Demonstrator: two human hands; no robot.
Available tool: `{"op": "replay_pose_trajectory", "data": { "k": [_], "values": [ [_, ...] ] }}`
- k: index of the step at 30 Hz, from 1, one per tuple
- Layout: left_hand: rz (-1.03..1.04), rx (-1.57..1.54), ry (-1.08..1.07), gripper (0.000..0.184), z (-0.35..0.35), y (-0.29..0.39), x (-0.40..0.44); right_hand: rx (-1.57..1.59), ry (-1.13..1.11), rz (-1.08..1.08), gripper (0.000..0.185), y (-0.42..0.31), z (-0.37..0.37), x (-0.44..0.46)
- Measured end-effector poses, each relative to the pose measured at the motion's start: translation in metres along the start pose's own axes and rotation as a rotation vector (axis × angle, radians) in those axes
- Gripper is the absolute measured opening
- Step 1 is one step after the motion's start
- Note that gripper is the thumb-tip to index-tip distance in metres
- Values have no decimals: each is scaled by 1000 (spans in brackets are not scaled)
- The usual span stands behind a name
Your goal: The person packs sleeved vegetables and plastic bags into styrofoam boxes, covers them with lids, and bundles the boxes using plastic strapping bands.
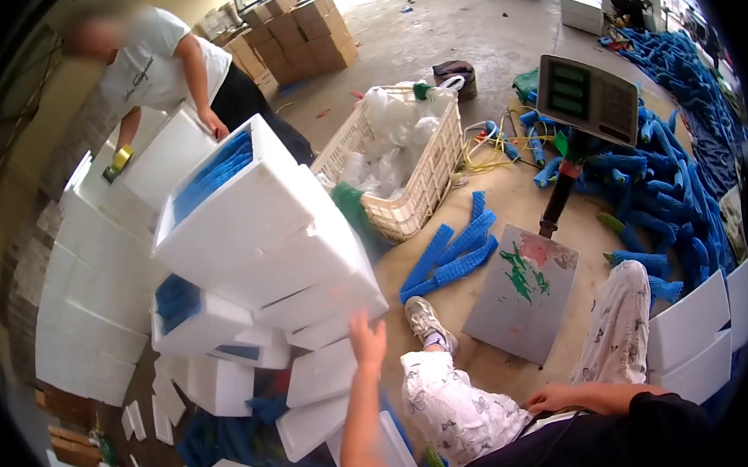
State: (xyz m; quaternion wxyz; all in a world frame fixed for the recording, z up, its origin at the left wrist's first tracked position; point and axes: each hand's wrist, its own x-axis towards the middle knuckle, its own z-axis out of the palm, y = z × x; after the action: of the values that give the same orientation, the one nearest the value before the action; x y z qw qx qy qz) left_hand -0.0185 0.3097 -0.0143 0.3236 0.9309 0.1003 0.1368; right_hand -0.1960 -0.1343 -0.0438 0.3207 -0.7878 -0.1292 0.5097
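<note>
Stack of white rectangular foam-looking boxes (277,256): prob. light, stiff, easily dented; best held low, w/ palms on opp. sides. It's just beyond the L hand (369,341), blurry but loose, nothing in it; contact unclear. R hand (545,397), well apart, lies by the white patterned cloth trousers (455,404); can't tell if clenched.

Free room above the scale platform (517,303); display post (559,201) at its far edge, foam boxes (294,251) leftward.
</note>
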Motion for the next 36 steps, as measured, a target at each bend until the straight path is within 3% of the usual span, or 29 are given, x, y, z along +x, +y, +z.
{"op": "replay_pose_trajectory", "data": {
  "k": [1, 2, 3, 4, 5, 6, 7, 8, 10, 11, 15, 16, 18, 21, 25, 26, 28, 30, 33, 34, 36],
  "values": [
    [-68, -27, -212, 45, 12, 36, -30, 132, 214, 75, 37, -15, -17, -13],
    [65, -152, -325, 42, 28, 56, -49, 71, 423, -124, 35, -17, -41, -7],
    [55, -278, -601, 42, 11, 91, -53, 70, 572, -109, 33, -70, -78, -31],
    [36, -403, -881, 43, -4, 129, -54, 130, 711, -257, 33, -106, -105, -43],
    [77, -245, -896, 44, -14, 157, -56, -61, 879, -620, 37, -149, -129, -54],
    [113, -93, -913, 46, -20, 178, -60, -115, 876, -858, 44, -211, -149, -85],
    [300, 28, -784, 49, -21, 191, -70, -133, 740, -994, 49, -268, -157, -126],
    [335, -54, -590, 49, -24, 215, -84, -160, 572, -1144, 49, -306, -156, -153],
    [533, 63, -481, 42, -5, 214, -107, -512, 513, -1435, 43, -356, -133, -189],
    [487, -52, -468, 39, 0, 219, -122, -597, 466, -1540, 42, -372, -120, -196],
    [555, 82, -321, 23, 14, 214, -158, -693, 293, -1672, 39, -386, -94, -207],
    [545, -40, -230, 19, 13, 214, -163, -690, 254, -1682, 39, -385, -91, -208],
    [465, -212, -69, 21, 2, 217, -168, -673, 189, -1668, 37, -377, -91, -207],
    [379, -138, 224, 36, -37, 208, -187, -619, 192, -1506, 36, -353, -100, -195],
    [-139, -19, 358, 45, -36, 104, -248, -713, 498, -832, 33, -260, -110, -138],
    [-325, 17, 366, 47, -28, 66, -273, -702, 513, -733, 27, -222, -110, -127],
    [-694, 137, 294, 51, -11, -6, -329, -193, 549, -410, 20, -170, -90, -131],
    [-964, 176, 180, 52, -10, -53, -379, -120, 670, -334, 19, -133, -81, -137],
    [-1070, 79, 122, 47, -34, -62, -422, -17, 767, -265, 20, -76, -83, -136],
    [-1019, 64, 60, 44, -21, -68, -446, 8, 922, -205, 20, -70, -77, -150],
    [-991, -25, -70, 43, 9, -77, -484, -398, 1253, -228, 27, -70, -88, -156]
  ]
}}
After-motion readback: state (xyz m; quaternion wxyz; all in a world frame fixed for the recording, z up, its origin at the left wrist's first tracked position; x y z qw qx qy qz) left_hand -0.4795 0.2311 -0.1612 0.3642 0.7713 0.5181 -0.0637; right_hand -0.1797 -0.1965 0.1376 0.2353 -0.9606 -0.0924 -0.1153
